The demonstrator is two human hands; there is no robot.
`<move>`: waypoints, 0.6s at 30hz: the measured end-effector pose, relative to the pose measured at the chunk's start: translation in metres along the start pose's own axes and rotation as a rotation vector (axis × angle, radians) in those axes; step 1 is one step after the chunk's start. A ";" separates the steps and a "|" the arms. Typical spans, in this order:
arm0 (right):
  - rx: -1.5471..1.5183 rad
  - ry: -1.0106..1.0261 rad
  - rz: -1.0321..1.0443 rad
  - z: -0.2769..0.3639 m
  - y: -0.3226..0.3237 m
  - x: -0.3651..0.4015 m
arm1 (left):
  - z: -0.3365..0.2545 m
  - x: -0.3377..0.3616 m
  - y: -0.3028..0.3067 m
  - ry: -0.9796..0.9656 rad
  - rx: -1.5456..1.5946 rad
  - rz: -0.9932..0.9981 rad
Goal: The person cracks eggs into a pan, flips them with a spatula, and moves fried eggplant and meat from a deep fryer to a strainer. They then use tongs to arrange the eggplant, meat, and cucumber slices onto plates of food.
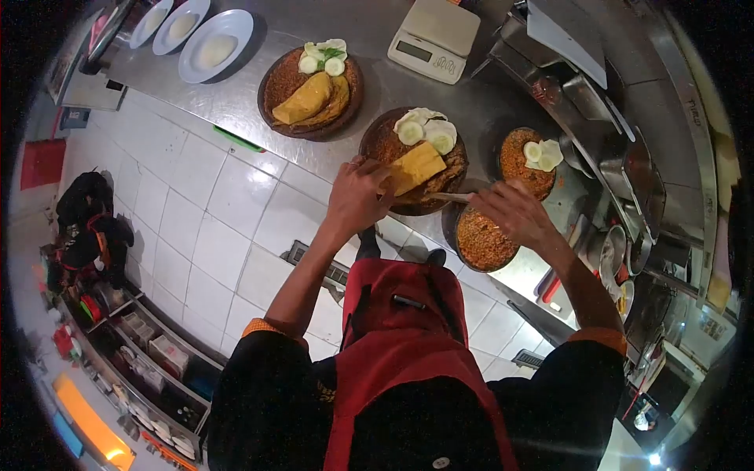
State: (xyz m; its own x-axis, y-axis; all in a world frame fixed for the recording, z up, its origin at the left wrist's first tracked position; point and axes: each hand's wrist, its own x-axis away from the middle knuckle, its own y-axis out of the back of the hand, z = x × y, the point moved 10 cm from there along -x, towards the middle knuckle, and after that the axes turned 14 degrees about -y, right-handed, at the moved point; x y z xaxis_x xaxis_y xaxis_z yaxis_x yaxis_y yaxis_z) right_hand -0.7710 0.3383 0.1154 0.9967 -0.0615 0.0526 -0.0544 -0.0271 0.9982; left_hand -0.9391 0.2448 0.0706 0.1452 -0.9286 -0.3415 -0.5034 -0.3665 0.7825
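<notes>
A dark round stone dish (369, 145) holds red-brown sambal, cabbage with cucumber slices (428, 129), a browned fried piece (448, 174) and a yellow fried tofu slab (416, 169). My left hand (357, 196) is at the dish's near left rim, its fingers closed on the slab's left end. From the right, my right hand (514, 216) grips a slim, pale utensil (452, 197) whose tip reaches the browned piece; its kind is partly hidden. Below that hand sits a bowl of orange-red sambal (481, 239).
Another dish (271, 82) carries sambal, a folded yellow piece and cucumber. A sambal bowl with cucumber (522, 165) stands right. White plates of rice (196, 71), a kitchen scale (436, 35) and metal trays (585, 102) line the steel counter (345, 23).
</notes>
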 end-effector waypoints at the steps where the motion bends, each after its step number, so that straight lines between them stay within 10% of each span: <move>1: -0.047 -0.013 0.041 -0.004 -0.004 0.002 | 0.000 0.001 0.001 0.000 -0.001 0.001; 17: -0.146 -0.343 -0.296 -0.033 0.047 0.071 | 0.005 -0.004 -0.043 0.051 0.095 0.147; 18: -0.169 -0.435 -0.316 -0.031 0.042 0.091 | -0.010 0.000 -0.036 -0.167 0.099 0.061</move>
State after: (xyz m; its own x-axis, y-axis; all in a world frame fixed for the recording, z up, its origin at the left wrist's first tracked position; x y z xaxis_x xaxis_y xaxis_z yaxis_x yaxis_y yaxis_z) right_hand -0.6811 0.3626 0.1635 0.8448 -0.4826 -0.2310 0.2884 0.0471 0.9564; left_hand -0.9125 0.2575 0.0478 -0.0269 -0.9234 -0.3828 -0.5893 -0.2946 0.7522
